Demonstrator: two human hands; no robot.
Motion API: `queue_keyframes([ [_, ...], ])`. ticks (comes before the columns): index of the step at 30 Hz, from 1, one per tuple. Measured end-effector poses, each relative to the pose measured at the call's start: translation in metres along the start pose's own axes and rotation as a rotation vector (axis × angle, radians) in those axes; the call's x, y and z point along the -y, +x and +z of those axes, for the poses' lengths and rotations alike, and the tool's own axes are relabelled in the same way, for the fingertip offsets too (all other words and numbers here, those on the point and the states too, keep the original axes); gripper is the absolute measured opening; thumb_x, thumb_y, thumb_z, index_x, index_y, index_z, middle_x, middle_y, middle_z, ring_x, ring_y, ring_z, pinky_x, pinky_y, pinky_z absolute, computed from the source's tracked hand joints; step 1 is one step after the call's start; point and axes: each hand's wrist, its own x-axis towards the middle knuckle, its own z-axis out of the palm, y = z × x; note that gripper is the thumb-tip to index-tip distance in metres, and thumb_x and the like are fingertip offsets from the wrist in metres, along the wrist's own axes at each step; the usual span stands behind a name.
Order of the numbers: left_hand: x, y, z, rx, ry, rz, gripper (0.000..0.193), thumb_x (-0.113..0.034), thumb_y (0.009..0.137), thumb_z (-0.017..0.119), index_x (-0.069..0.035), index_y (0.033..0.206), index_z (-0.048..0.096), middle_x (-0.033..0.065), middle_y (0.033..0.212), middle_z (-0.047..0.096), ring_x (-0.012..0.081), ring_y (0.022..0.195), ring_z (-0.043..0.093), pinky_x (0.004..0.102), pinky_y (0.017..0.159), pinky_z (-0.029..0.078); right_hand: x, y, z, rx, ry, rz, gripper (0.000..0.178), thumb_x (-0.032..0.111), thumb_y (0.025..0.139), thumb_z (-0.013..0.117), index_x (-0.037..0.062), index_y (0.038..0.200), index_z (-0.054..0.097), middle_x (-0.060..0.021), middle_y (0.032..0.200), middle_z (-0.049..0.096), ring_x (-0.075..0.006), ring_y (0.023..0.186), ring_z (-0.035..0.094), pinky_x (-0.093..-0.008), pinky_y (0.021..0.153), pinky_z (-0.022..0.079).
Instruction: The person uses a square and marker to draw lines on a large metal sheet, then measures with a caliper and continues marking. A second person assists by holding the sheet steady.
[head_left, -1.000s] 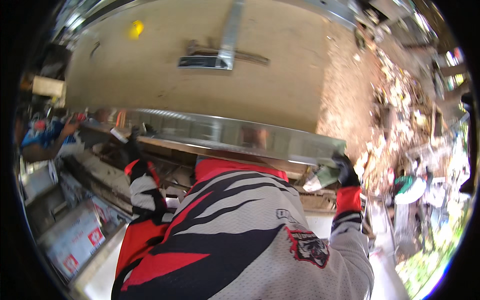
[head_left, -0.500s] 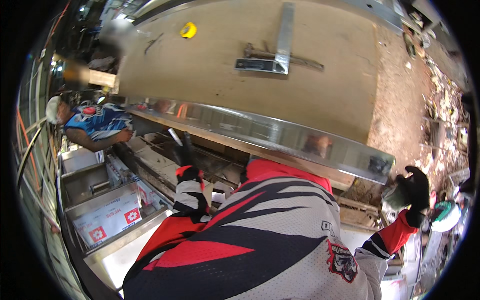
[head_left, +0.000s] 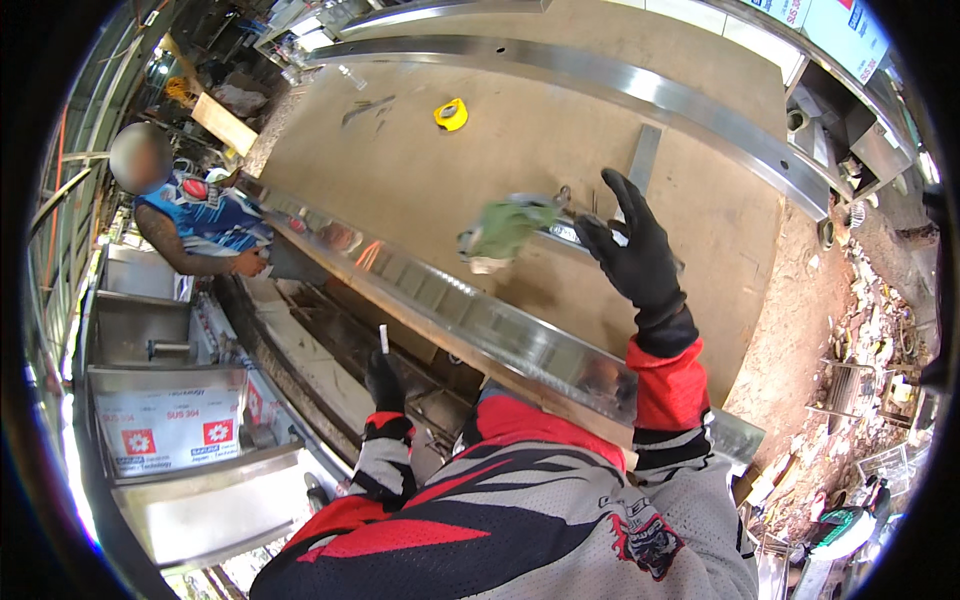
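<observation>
In the head view, the right hand (head_left: 637, 250), black-gloved, is raised over the table (head_left: 400, 170), its fingers spread apart. The green cloth (head_left: 503, 234) is over the table, just left of that hand; whether it touches the top cannot be told. Beside the table's near edge, the left hand (head_left: 385, 385) has its fingers clamped on a white stick (head_left: 383, 338). A yellow tape (head_left: 451, 115) lies on the table.

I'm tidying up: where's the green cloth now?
In the head view, the green cloth is near the middle, over the brown tabletop, just left of the right hand.
</observation>
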Motion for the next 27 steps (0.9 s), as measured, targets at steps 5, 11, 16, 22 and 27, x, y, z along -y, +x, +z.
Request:
queue_keyframes([
  [5,-0.073,0.084,-0.006,0.042,0.212,-0.037,0.034,-0.032,0.104,0.049,-0.002,0.113,0.062,0.0223,0.095,0.065,0.0362,0.086,0.064,0.0473,0.074,0.049,-0.027,-0.013,0.021,0.058,-0.143,0.402,0.055,0.027,0.087,0.08,0.0027,0.132,0.059,-0.0165,0.124,0.067,-0.0263,0.11,0.068,-0.0368,0.087,0.056],
  [11,-0.136,0.224,0.071,0.265,-0.325,0.347,0.021,-0.014,0.09,0.067,0.001,0.105,0.064,0.0147,0.101,0.067,0.0329,0.092,0.065,0.0403,0.086,0.052,-0.04,-0.055,0.086,-0.018,-0.153,0.646,0.047,0.03,0.086,0.079,0.0057,0.123,0.064,-0.0123,0.123,0.067,-0.0257,0.112,0.067,-0.0364,0.084,0.058],
  [16,-0.164,0.274,0.137,0.525,-0.452,0.389,0.023,-0.009,0.083,0.071,0.0,0.103,0.066,0.0159,0.099,0.068,0.0322,0.091,0.067,0.0397,0.082,0.052,-0.062,-0.039,0.097,-0.057,-0.715,0.392,0.038,0.027,0.081,0.076,0.0095,0.114,0.069,-0.0173,0.122,0.067,-0.0388,0.116,0.062,-0.0463,0.099,0.05],
  [22,-0.179,0.274,0.142,0.591,-0.522,0.464,0.021,-0.011,0.088,0.065,-0.002,0.107,0.066,0.0172,0.1,0.07,0.0347,0.091,0.068,0.0427,0.079,0.053,-0.098,0.017,0.091,-0.054,-0.869,0.374,0.019,0.018,0.083,0.07,0.0119,0.101,0.075,-0.0117,0.101,0.073,-0.0347,0.097,0.068,-0.0443,0.087,0.054],
  [27,-0.156,0.282,0.149,0.57,-0.399,0.318,0.025,-0.008,0.087,0.064,-0.001,0.111,0.065,0.0201,0.102,0.069,0.0398,0.095,0.067,0.0454,0.082,0.053,-0.104,0.043,0.107,0.157,-0.964,0.413,0.023,0.016,0.08,0.072,0.0135,0.103,0.075,-0.0146,0.1,0.071,-0.0368,0.096,0.067,-0.0458,0.085,0.055],
])
